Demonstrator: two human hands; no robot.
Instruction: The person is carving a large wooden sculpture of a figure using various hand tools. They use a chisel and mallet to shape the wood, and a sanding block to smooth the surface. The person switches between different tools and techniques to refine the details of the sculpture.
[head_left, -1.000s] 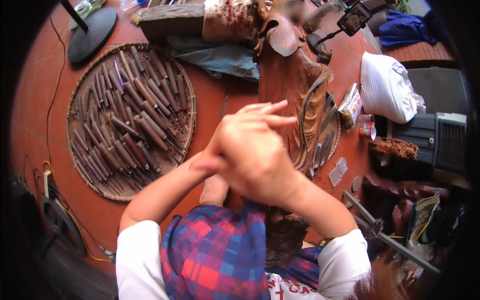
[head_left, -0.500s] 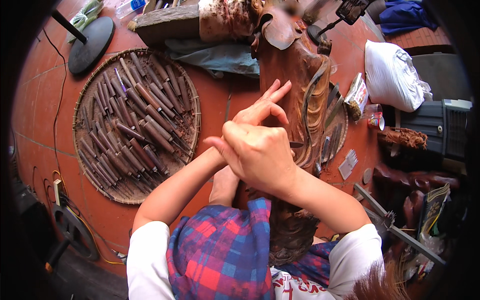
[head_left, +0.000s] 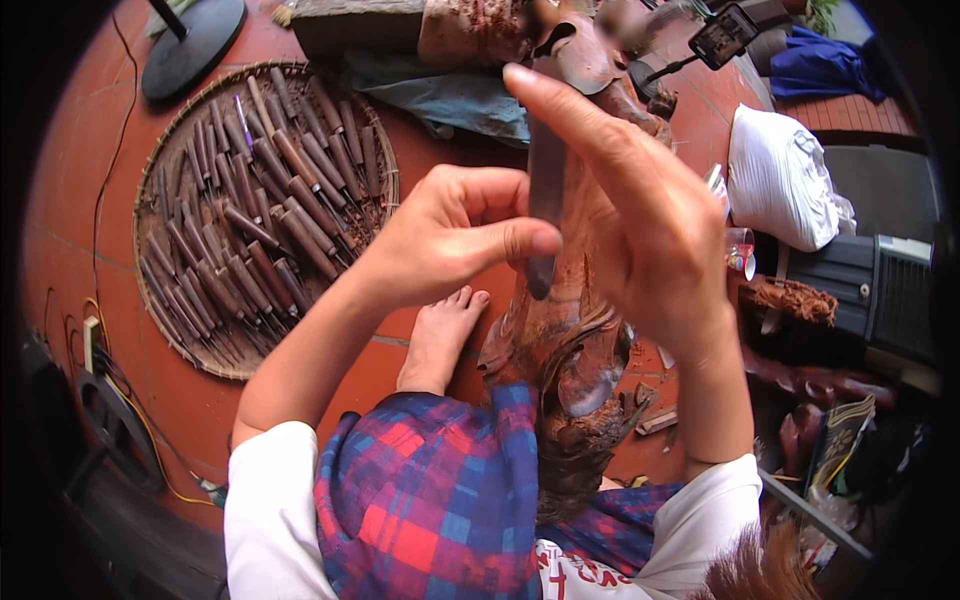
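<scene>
Above the carving (head_left: pixel 562 335), the left hand (head_left: pixel 440 235) pinches the lower part of a dark bar (head_left: pixel 545 180) aligned 12-to-6 o'clock, while the right hand (head_left: pixel 660 210), partly spread, sits close at 3 o'clock, contact unclear.

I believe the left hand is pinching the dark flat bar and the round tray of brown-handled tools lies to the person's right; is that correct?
Not quite: the head view shows the round tray of brown-handled tools to the person's left. The left hand does pinch the dark flat bar.
</scene>
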